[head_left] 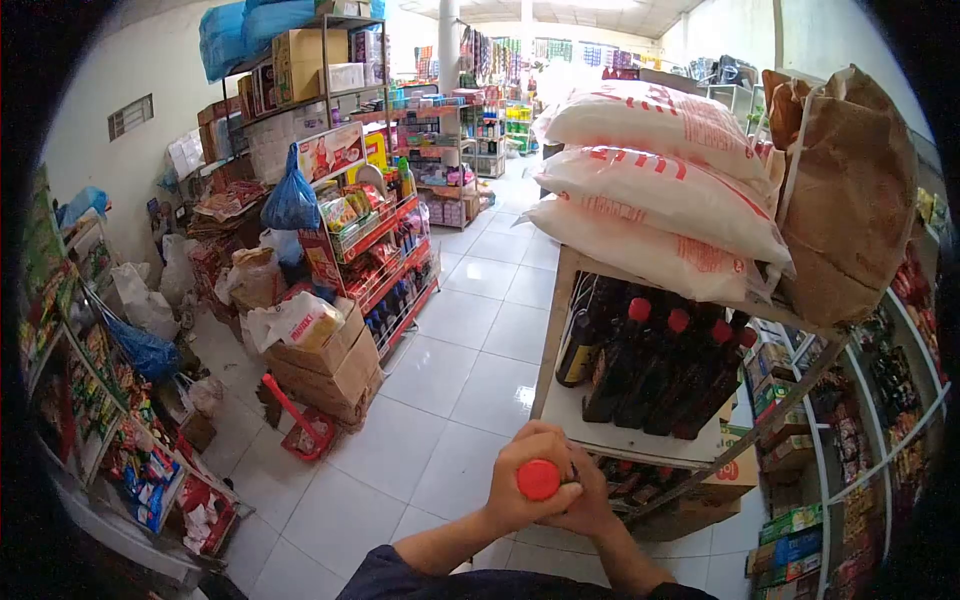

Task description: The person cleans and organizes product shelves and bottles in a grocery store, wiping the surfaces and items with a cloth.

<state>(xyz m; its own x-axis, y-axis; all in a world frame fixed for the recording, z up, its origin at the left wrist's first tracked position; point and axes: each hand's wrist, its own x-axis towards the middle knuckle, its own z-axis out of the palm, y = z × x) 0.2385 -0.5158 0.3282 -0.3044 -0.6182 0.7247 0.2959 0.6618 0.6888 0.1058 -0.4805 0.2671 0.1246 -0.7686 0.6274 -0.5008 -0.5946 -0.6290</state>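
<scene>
Both hands are together at the bottom centre, in front of a metal shelf. My left hand [522, 470] is wrapped round the neck of a bottle, whose red cap [538, 480] faces up at me. Close against it on the right, my right hand [590, 495] is closed on the same bottle; its fingers are partly hidden. The bottle's body is hidden below the hands. Dark bottles with red caps [650, 370] stand on the shelf [620, 436] just beyond.
White sacks [660, 190] and a brown paper bag [850, 200] lie on top of the shelf. Cardboard boxes [335, 365] and a red-handled dustpan [308, 436] are on the left. A tiled aisle [450, 340] runs forward; stocked racks [120, 400] line the left.
</scene>
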